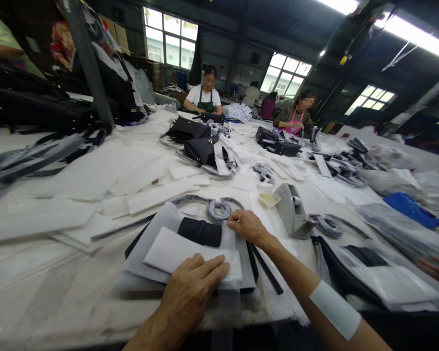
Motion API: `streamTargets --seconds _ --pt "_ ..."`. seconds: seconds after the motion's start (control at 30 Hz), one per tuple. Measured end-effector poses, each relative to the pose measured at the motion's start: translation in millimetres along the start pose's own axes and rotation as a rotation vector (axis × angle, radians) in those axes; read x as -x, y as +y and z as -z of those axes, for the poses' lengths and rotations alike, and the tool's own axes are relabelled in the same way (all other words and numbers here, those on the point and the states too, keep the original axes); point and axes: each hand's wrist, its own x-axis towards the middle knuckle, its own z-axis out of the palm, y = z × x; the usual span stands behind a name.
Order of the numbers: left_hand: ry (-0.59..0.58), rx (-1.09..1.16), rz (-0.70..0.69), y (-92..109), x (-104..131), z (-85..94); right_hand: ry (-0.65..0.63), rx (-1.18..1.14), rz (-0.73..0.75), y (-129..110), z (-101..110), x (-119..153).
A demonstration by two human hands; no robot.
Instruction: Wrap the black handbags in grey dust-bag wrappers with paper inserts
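Observation:
In front of me a dark bag [255, 273] lies flat on the table, largely covered by a thin pale sheet [146, 258]. A folded white foam sheet [171, 251] rests on it, and beyond that is a black padded piece [200, 231]. My left hand [193, 287] lies over the foam's near edge, fingers stretched out flat and holding nothing. At the bag's far right, my right hand [248, 225] is closed in a pinch on a clear plastic strip [227, 239], which runs toward me over the foam. Just beyond sits a plastic-wrapped coiled strap [219, 210].
A grey tape dispenser [290, 209] and a small yellowish dish [269, 198] stand to the right. Another wrapped bag [373, 273] lies near a second person's hand [437, 270]. Loose white sheets [161, 195] spread leftward. Black handbags [201, 151] and seated co-workers [205, 97] are farther back.

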Motion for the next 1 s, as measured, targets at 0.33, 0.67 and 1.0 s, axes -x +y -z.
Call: streamTargets --seconds 0.33,0.67,1.0 --pt "-0.086 0.058 -0.051 -3 1 6.0 0.073 0.15 0.108 2 13 12" --pt "-0.095 0.073 -0.035 -2 0 9.6 0.375 -0.065 0.645 6 -55 208" --pt "-0.13 -0.006 -0.061 -1 1 13.0 0.694 0.023 0.652 -17 -115 181"
